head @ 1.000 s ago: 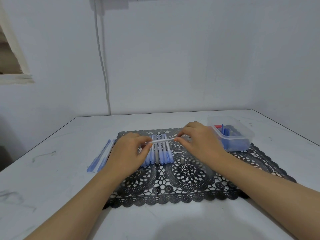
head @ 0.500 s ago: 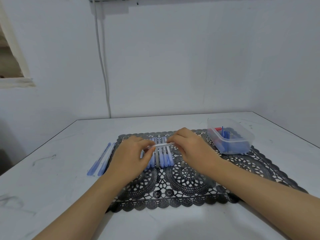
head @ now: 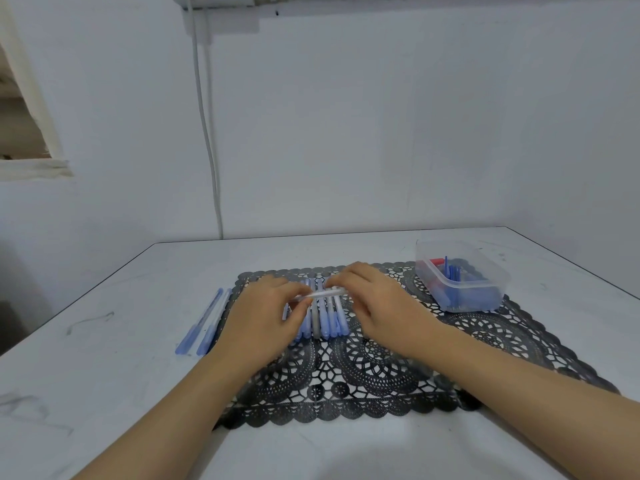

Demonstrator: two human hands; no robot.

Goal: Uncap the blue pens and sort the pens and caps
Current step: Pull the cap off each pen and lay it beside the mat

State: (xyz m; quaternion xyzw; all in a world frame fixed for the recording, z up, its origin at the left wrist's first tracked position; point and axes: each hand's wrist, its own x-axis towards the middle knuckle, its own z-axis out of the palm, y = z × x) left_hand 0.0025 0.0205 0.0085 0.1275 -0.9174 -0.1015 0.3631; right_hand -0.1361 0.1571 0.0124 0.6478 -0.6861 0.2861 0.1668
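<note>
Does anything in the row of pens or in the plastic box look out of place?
Yes. One grey pen lies in the row of blue pens on the lace mat, and a red piece sits among blue ones in the clear box.

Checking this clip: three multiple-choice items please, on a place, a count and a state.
1. The clear container stands: A: at the far right corner of the black mat. B: left of the mat. C: on the floor.
2. Pens on the table left of the mat: A: none. B: two. C: five.
3. The raised pen is held by: A: one hand. B: no hand. C: both hands.
Answers: A, it stands there; B, a pair lies there; C, left hand and right hand each grip an end.
</note>
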